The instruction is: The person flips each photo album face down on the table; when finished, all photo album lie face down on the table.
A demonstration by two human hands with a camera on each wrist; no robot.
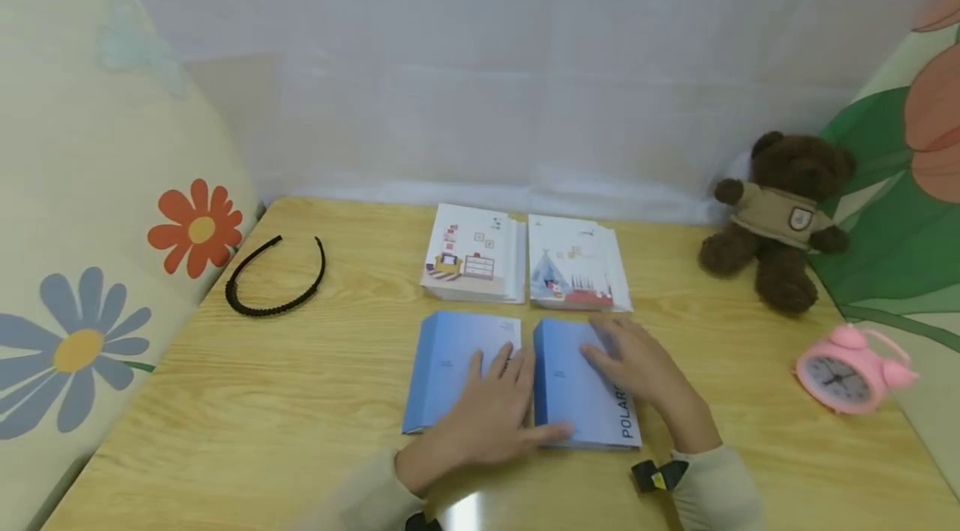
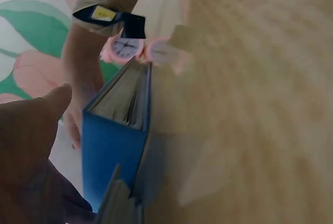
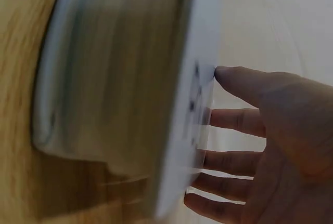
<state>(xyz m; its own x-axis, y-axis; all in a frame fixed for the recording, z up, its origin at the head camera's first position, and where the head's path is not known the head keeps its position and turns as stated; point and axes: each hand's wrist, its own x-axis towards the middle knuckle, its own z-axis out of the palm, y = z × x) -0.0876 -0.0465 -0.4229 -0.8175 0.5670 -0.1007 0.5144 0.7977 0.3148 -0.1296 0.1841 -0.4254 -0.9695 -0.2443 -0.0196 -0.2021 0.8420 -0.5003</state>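
Nearest in the head view, the left hand [image 1: 491, 418] lies flat with straight fingers across the seam between two blue albums, its thumb running along the near edge of the right blue album [image 1: 581, 385], which bears dark lettering on its spine side; the fingers reach onto the left blue album [image 1: 450, 364]. The right hand [image 1: 637, 368] rests palm down, fingers relaxed and spread, on the far right part of the right blue album. Both albums lie side by side near the middle of the wooden tabletop [image 1: 225, 431]. Just behind them lie two white illustrated booklets [image 1: 476, 252], also side by side. A black headband [image 1: 273, 281] lies to the left, a brown teddy bear [image 1: 780, 218] sits at the right back, and a pink alarm clock [image 1: 851, 368] stands near the right edge. In the left wrist view, the left hand [image 2: 31, 151] shows dark and close at the lower left, beside a blue album [image 2: 112, 148] seen end-on with its page edges showing; the pink alarm clock [image 2: 125, 47] appears blurred beyond it. In the right wrist view, the right hand [image 3: 260, 146] has straight, spread fingers lying against the pale album cover [image 3: 192, 94], the picture blurred.
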